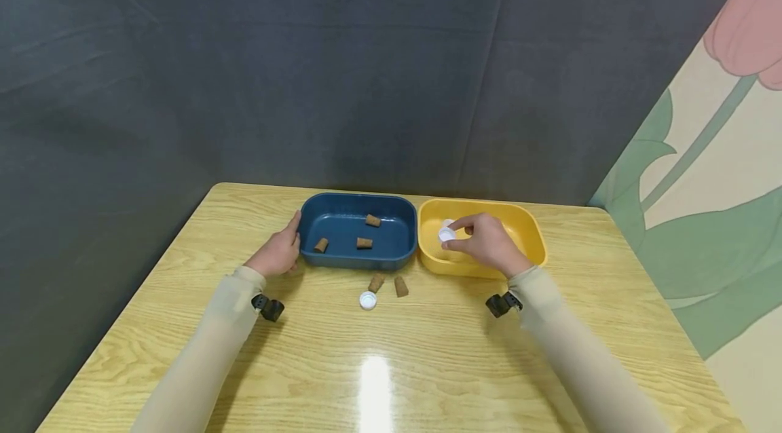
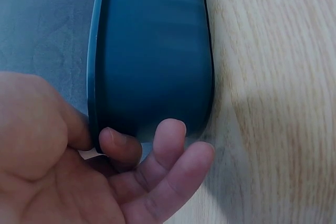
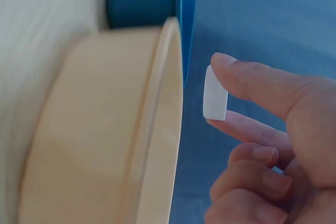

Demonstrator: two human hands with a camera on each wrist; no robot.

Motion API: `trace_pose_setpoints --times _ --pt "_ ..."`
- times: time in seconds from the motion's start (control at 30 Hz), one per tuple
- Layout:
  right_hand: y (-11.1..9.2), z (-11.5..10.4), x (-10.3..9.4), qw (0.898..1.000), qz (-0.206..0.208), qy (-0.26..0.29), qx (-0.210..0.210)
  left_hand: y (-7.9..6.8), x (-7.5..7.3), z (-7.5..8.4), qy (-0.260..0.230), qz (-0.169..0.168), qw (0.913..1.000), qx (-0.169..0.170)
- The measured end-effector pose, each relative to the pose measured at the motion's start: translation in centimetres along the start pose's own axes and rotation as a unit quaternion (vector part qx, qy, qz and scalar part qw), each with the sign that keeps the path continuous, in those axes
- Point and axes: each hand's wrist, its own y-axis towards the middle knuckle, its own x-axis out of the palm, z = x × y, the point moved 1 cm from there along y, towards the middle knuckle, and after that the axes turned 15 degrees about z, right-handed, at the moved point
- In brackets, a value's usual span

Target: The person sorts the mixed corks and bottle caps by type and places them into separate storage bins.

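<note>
My right hand (image 1: 489, 243) pinches a round white bottle cap (image 1: 447, 234) between thumb and forefinger over the yellow bin (image 1: 537, 233). In the right wrist view the cap (image 3: 215, 95) is seen edge-on beyond the bin's rim, the other fingers curled loosely. Another white cap shows partly behind it. My left hand (image 1: 277, 251) rests against the left end of the blue bin (image 1: 357, 262), one finger straight along its wall. Seen from the left wrist, several fingertips (image 2: 170, 132) lie by the bin's end wall. Inside the blue bin are three corks (image 1: 364, 243).
On the wooden table (image 1: 318, 358), in front of the bins, lie a tilted cork (image 1: 376, 282), another cork (image 1: 400, 286) and a white cap (image 1: 368, 300). Both bins stand side by side near the back edge, with a dark cloth (image 1: 366, 80) behind them.
</note>
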Motion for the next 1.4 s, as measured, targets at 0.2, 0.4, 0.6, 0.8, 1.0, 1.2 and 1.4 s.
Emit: trace_pose_setpoints --times 0.2,0.4,0.6,0.8,1.0,1.2,1.4 --pt "2.0 2.2 -1.5 1.0 0.001 -0.014 0.005 0.1 0.1 -0.2 -0.002 0.001 1.0 0.003" --pt "4.0 4.0 -2.6 0.999 0.003 -0.045 0.027 0.2 0.1 -0.3 -0.003 0.002 1.0 0.003" --pt "5.0 5.0 -2.9 0.996 -0.002 -0.069 0.058 0.3 0.3 -0.4 -0.001 0.001 1.0 0.002" --pt "5.4 5.6 -2.9 0.993 -0.019 -0.077 0.083 0.4 0.3 -0.5 0.005 0.009 0.9999 0.006" --pt "5.6 5.9 -2.8 0.992 -0.026 -0.084 0.087 0.2 0.3 -0.5 0.004 0.007 1.0 0.002" --pt "5.5 5.7 -2.8 0.993 -0.02 -0.079 0.089 0.2 0.2 -0.6 0.001 0.007 1.0 0.006" --pt "5.3 5.1 -2.7 0.995 -0.018 -0.072 0.068 0.2 0.1 -0.4 -0.003 0.005 1.0 0.007"
